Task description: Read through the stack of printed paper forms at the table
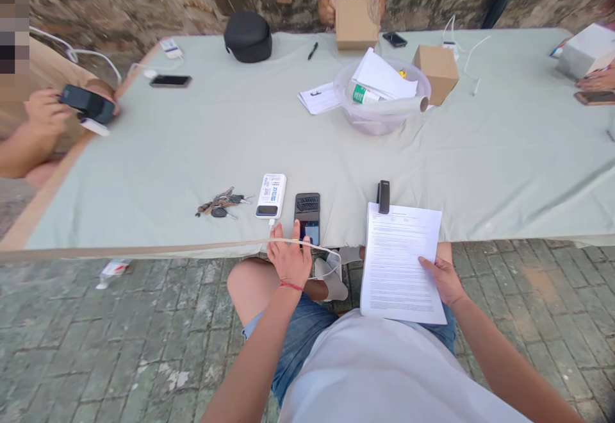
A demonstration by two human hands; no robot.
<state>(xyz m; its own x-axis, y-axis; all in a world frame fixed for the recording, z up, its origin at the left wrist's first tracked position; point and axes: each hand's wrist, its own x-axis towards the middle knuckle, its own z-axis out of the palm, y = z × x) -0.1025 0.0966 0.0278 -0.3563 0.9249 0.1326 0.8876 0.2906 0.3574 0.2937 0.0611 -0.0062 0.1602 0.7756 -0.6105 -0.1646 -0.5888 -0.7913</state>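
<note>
While my right hand [444,279] grips the printed sheet [402,261], my left hand [289,257] rests on the phone [307,213].
The sheet's lower part lies over my lap, its top edge on the desk [480,154] touching a black stapler [383,196]; my left fingers [303,243] are spread loosely over the phone's near end at the desk edge, closed on nothing. Just left sit a white power bank [271,195] and keys [221,202]. Farther off stands a clear bowl [382,97] of papers.
</note>
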